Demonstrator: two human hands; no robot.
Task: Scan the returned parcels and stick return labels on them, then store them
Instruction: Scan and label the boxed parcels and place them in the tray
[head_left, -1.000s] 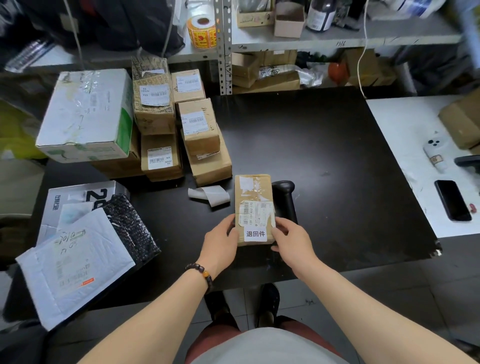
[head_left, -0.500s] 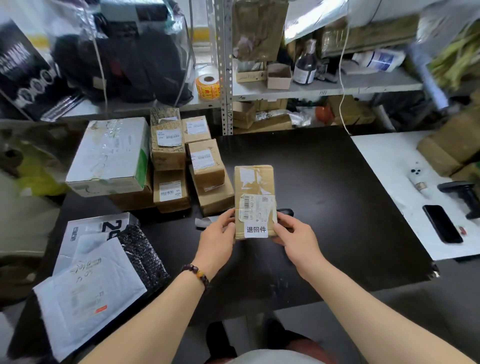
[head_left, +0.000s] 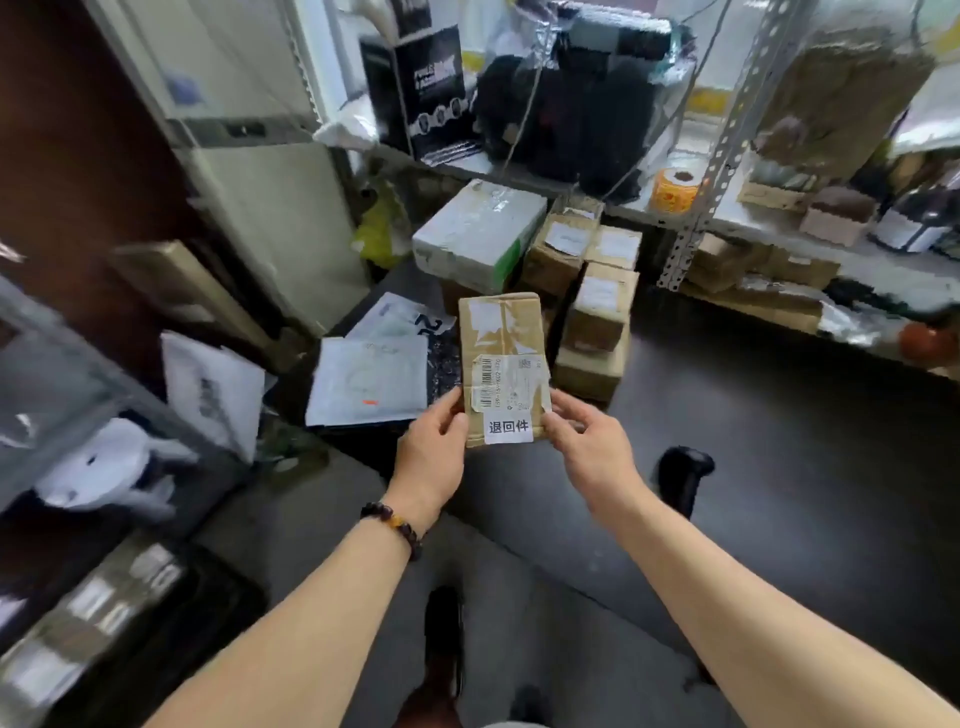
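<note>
A small brown cardboard parcel (head_left: 501, 338) is held up in the air in front of me. It carries a barcode shipping label and a white return label (head_left: 509, 427) with black characters near its lower edge. My left hand (head_left: 434, 454) grips its lower left side and my right hand (head_left: 589, 446) grips its lower right side. The black barcode scanner (head_left: 681, 475) lies on the black table (head_left: 779, 441) below and to the right of my right hand.
Several brown parcels (head_left: 597, 306) and a white-green box (head_left: 478, 234) are stacked at the table's far left. White mailers (head_left: 369, 382) lie beside them. A metal shelf (head_left: 727, 156) with a yellow label roll (head_left: 675, 189) stands behind. Shelving with more packages (head_left: 109, 462) is at my left.
Both hands lifted the labelled parcel off the table and carry it leftward. My view swung to the left, bringing the left-hand shelving and floor into sight. The scanner stayed on the table.
</note>
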